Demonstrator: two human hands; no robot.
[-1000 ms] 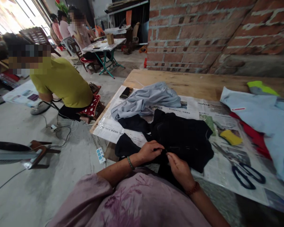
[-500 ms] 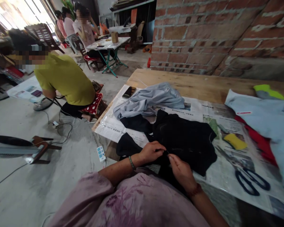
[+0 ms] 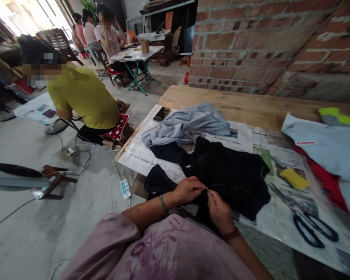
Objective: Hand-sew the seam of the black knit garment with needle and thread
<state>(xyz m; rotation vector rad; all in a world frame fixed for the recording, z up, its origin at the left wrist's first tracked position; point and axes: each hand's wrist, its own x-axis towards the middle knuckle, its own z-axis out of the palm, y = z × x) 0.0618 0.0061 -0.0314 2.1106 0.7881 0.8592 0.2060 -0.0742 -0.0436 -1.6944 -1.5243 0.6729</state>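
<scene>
My left hand (image 3: 188, 190) is closed in a pinch, thumb against fingers; what it holds, if anything, is too small to make out. Just right of it, my right hand (image 3: 221, 210) pinches a tiny, thin needle-like thing (image 3: 207, 189) that glints between the two sets of fingertips. Both hands are at the near edge of a black garment (image 3: 236, 165), which lies spread on the table with faint pale stitch lines across it. Part of the black cloth hangs down over the edge below my hands.
Newspaper under clear plastic covers the wooden table (image 3: 189, 95). Large scissors (image 3: 305, 223), a yellow piece (image 3: 294, 179) and pale blue cloth (image 3: 323, 144) lie at right. Grey-blue cloth (image 3: 189, 122) and a phone (image 3: 162, 114) lie behind. A person in yellow-green (image 3: 86, 97) sits at left, near a fan (image 3: 17, 181).
My fingertips have come a little closer together, and a small glint now shows between them. The whole view has shifted slightly; the garment lies as before.
</scene>
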